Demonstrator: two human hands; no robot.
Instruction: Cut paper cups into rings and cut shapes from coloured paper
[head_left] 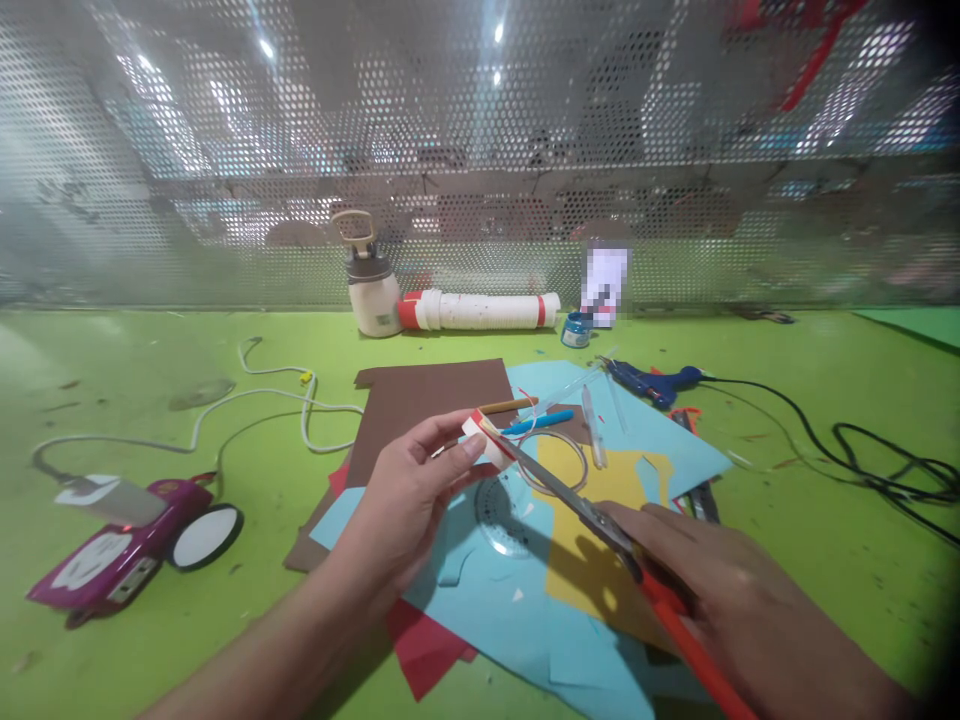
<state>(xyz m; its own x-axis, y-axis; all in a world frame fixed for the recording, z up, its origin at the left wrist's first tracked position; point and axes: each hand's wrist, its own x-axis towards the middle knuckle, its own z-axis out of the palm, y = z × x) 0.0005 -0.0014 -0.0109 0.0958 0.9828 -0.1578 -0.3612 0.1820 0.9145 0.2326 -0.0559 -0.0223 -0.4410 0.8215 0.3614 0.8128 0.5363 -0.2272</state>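
My left hand [409, 490] pinches a small white piece of paper with a red edge [484, 437] between thumb and fingers, above the sheets on the table. My right hand [720, 590] is closed round the red handles of a pair of scissors [577, 505]. The scissor blades point up and left, and their tips reach the small piece. Below lie overlapping sheets: light blue [525, 600], yellow [592, 520], brown [420, 400] and red [424, 650]. A clear round protractor [502, 515] and a thin wire ring [555, 465] rest on them.
A blue glue gun [652, 382] with a black cord lies at the right. A pencil [506, 406] and blue pen [536, 422] sit on the sheets. A white bottle [373, 290], a white ribbed tube [480, 310] and a small jar [576, 330] stand by the perforated wall. A purple device [127, 545] with a white cable lies left.
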